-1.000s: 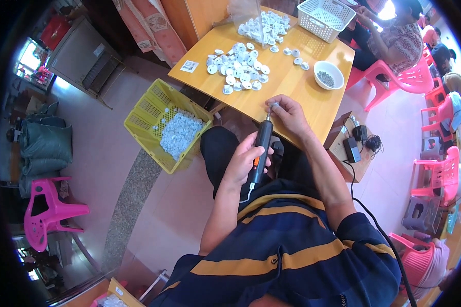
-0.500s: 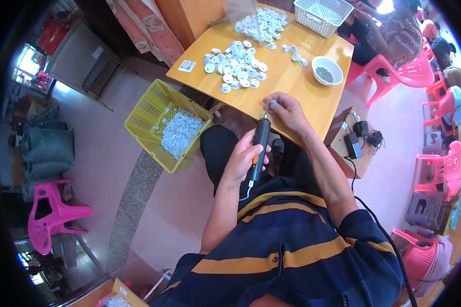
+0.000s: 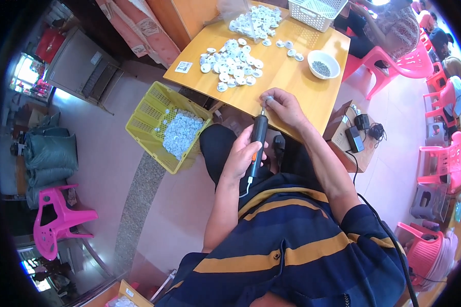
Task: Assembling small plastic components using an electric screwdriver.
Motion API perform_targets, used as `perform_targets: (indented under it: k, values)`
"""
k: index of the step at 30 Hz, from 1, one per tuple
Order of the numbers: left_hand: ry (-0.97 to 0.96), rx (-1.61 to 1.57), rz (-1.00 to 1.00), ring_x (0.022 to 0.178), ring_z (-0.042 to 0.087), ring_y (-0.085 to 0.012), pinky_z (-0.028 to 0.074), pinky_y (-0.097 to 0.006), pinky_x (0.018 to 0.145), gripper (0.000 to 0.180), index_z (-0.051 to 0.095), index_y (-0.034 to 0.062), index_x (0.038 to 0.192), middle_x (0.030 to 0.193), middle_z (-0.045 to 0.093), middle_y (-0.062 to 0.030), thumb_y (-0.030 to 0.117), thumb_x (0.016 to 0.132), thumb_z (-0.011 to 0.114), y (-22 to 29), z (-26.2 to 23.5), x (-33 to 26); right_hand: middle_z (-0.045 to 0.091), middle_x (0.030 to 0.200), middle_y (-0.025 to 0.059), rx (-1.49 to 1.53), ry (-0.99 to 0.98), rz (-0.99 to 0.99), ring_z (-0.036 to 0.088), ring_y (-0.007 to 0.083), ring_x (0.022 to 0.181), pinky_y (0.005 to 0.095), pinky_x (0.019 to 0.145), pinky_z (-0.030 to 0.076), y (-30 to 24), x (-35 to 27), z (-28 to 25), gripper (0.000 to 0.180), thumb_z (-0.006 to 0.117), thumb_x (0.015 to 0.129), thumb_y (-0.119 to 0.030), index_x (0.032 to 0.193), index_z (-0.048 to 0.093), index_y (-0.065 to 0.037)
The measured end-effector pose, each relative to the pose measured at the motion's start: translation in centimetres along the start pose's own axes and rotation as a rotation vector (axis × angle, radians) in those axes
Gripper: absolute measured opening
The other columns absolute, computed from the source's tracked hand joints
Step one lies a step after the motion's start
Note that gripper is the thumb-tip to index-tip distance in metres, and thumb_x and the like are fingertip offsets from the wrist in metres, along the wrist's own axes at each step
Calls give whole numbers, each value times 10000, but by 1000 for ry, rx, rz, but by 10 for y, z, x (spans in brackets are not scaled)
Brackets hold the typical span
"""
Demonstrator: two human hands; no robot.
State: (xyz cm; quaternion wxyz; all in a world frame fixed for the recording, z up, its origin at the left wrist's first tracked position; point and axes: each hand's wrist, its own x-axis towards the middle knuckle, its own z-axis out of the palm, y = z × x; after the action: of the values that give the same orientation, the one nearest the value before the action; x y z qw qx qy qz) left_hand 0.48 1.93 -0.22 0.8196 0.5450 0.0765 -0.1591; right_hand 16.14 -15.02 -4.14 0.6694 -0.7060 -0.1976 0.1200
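Note:
My left hand (image 3: pixel 238 159) is wrapped round a black electric screwdriver (image 3: pixel 260 132) with an orange switch, its bit pointing away from me. At the bit's tip, over the near edge of the wooden table (image 3: pixel 292 82), my right hand (image 3: pixel 286 108) pinches a small whitish piece (image 3: pixel 269 98), mostly covered by the fingers. Farther back on the table lie a pile of round white parts (image 3: pixel 233 61) and a second heap of them (image 3: pixel 258 21) beside a clear plastic bag. A white bowl (image 3: pixel 332 62) of small metal screws stands on the right.
A yellow crate (image 3: pixel 143 125) partly filled with pale parts stands on the floor left of the table. On the right, a wooden box (image 3: pixel 338 135) carries black adapters and cables. A white basket (image 3: pixel 312 19) sits at the table's back. Another person (image 3: pixel 394 30) sits beyond on a pink chair.
The view has shifted slightly. Both hands keep the same hold, the screwdriver's bit still against the small piece in my right fingers.

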Motion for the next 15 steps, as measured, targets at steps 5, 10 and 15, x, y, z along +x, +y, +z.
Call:
perform_targets:
  k: [5, 10, 15]
  values:
    - [18, 3, -15, 723, 641, -127, 551, -275, 619, 603, 374, 57, 1510, 993, 648, -90, 90, 932, 543, 2, -1, 0, 694, 962, 24, -22, 0, 10, 646, 86, 858, 252, 818, 551, -3, -1, 0, 151, 566, 1011, -60, 1112, 669, -13]
    - [4, 2, -6, 720, 639, -128, 548, -275, 611, 594, 376, 51, 1503, 990, 645, -90, 83, 933, 540, 0, -1, 1, 696, 963, 25, -49, 7, 15, 652, 89, 870, 255, 823, 555, -2, -1, 0, 148, 568, 1008, -52, 1108, 672, -18]
    - [0, 18, 0, 727, 652, -139, 556, -269, 603, 581, 366, 22, 1490, 1006, 654, -109, 94, 940, 537, 0, -3, 0, 700, 972, 33, -76, 11, 14, 661, 93, 885, 254, 832, 558, -4, -2, 1, 143, 577, 1005, -50, 1105, 674, -23]
